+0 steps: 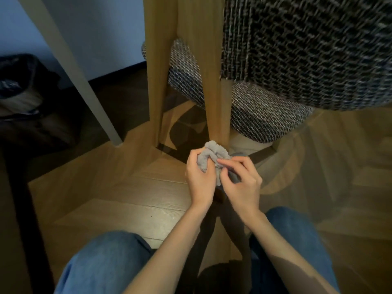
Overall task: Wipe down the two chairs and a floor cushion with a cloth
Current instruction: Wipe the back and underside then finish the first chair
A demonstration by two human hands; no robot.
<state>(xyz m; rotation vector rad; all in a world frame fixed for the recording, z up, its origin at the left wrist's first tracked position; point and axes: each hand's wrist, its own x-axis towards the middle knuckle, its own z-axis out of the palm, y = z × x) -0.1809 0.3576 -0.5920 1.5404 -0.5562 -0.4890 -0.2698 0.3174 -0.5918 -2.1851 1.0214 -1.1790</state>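
Your jeans (106, 262) nearest, left hand (200, 177) and right hand (241, 183) together, fingers (229, 161) curled and pinching the bunched cloth (214, 154), its lump reaching up to the foot of the upright chair leg (216, 102), seat (265, 115) overhanging right, open floor (127, 187) left.

Both hands, left hand (199, 176) and right hand (241, 183), grip a crumpled grey terry cloth (214, 158). The cloth sits just beside the light wooden leg (216, 98) of a tweed-upholstered chair (265, 115).

one chair (275, 49), one cloth (212, 153), one table leg (70, 71), and two hands: left hand (200, 179), right hand (241, 183)
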